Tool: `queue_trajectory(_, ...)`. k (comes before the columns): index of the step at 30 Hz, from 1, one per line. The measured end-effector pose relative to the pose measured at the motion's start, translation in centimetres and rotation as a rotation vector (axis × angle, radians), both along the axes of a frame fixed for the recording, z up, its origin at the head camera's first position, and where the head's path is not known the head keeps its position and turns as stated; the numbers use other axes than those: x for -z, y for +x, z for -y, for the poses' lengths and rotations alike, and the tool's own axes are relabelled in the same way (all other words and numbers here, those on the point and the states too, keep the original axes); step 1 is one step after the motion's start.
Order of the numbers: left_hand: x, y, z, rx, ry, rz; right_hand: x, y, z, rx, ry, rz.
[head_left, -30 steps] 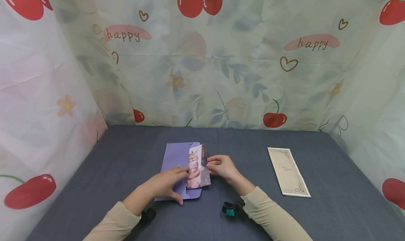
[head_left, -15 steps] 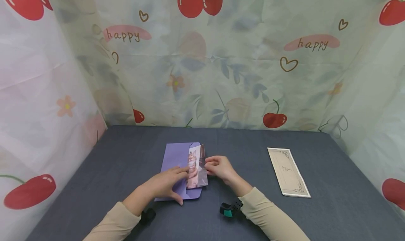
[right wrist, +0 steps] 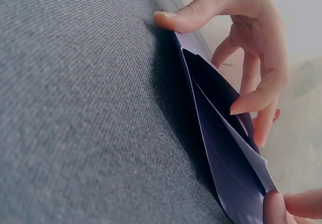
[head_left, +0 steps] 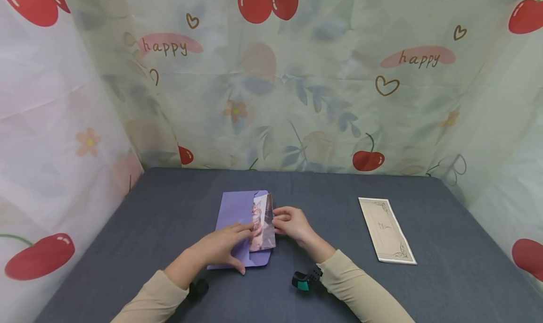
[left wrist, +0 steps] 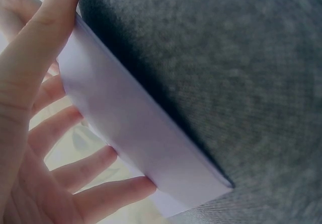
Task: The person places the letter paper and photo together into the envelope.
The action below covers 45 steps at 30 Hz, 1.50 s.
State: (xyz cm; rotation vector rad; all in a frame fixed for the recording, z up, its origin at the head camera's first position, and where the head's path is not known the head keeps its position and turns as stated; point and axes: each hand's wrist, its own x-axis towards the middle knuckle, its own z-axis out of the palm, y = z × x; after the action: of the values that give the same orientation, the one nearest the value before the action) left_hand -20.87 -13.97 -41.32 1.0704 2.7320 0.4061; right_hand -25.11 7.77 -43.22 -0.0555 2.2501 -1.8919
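A purple envelope (head_left: 235, 206) lies on the dark table with its flap (right wrist: 226, 178) unfolded to the right. Partly inside its mouth is a photo print (head_left: 267, 236) that shows a cat-like animal. My left hand (head_left: 225, 244) rests on the envelope, its fingers spread over the top and the thumb by the near edge. With thumb and fingertips, my right hand (head_left: 293, 223) pinches the photo's right edge. The right wrist view shows the envelope's mouth gaping around the tilted print. Its inserted end is hidden in the envelope.
To the right lies a long cream card (head_left: 387, 231) with ornamental corners. Black wrist devices sit below both forearms, the right one (head_left: 302, 281) with a teal patch. A printed curtain (head_left: 271, 92) stands behind the table (head_left: 322, 191) and on both sides.
My right hand has moved slightly left, pushing the photo a little deeper into the envelope. The left hand and the envelope have stayed in place.
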Motion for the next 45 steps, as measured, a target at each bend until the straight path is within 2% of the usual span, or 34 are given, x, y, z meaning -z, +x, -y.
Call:
queue_trajectory(6, 0.1, -0.1, 0.1, 0.015, 0.011, -0.015, -0.1, 0.1, 0.3, -0.001, -0.005, -0.014)
queue_trajectory(23, 0.0, -0.1, 0.1, -0.002, -0.017, -0.025, 0.4, 0.0, 1.2, -0.006, -0.002, -0.008)
queue_trajectory(32, 0.3, -0.3, 0.1, 0.031, 0.005, -0.069, 0.5, 0.3, 1.7, -0.011, -0.030, -0.033)
queue_trajectory(45, 0.1, -0.1, 0.0, 0.000, 0.008, -0.018, 0.9, 0.4, 2.2, -0.046, -0.029, -0.033)
